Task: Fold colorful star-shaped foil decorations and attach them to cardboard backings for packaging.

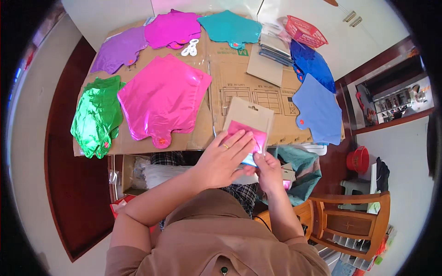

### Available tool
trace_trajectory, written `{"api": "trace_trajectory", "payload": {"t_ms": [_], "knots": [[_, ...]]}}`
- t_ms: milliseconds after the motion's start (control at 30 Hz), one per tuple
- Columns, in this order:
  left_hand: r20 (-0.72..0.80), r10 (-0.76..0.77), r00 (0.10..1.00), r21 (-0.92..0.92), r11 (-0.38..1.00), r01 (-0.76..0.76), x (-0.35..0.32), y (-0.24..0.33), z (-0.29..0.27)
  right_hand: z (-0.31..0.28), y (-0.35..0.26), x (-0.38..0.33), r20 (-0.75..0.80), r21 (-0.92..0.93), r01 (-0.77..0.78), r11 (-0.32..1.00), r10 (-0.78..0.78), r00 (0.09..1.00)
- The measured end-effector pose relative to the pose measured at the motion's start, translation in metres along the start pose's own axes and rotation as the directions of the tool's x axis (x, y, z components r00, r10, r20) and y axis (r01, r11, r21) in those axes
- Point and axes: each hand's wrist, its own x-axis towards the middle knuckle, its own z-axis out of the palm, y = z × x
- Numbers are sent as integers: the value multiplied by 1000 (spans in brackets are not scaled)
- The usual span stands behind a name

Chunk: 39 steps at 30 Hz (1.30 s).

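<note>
Near the table's front edge I hold a flat clear packet (249, 109) with a beige hang card and folded pink and blue foil inside. My right hand (268, 171) grips its lower right corner, thumb on top. My left hand (220, 158) lies over the packet's front with fingers stretched out, a ring on one of them. To the left of the packet spreads a large pink foil balloon (163, 99), flat and uninflated. A pale blue foil balloon (317, 110) lies to the right.
More flat foil balloons ring the cardboard-covered table: green (95, 115), purple (119, 49), magenta (172, 28), teal (230, 28) and dark blue (314, 64). White clips (189, 48), stacked cards (265, 66) and a red basket (305, 32) lie behind. A wooden chair (350, 225) stands at right.
</note>
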Motion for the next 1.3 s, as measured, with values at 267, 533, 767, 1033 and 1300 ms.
{"api": "trace_trajectory", "payload": {"t_ms": [267, 533, 767, 1033, 1300], "knots": [[-218, -20, 976, -133, 991, -10, -22, -15, -14, -136, -13, -68, -126, -422, -146, 895, 102, 987], [-287, -142, 947, -433, 901, 4, -22, -8, 3, -177, -7, -69, -119, -354, -138, 925, 102, 988], [80, -250, 965, -810, 548, 209, -1, 27, -7, -76, -36, -41, 329, -530, 363, 766, -209, 921], [-125, -204, 971, -911, 411, -31, -18, 24, -8, -25, -48, -40, 393, -605, 538, 588, -368, 843], [-193, -289, 938, -884, 466, -39, -19, 24, -11, -4, -30, -39, 370, -552, 536, 639, -389, 844]]}}
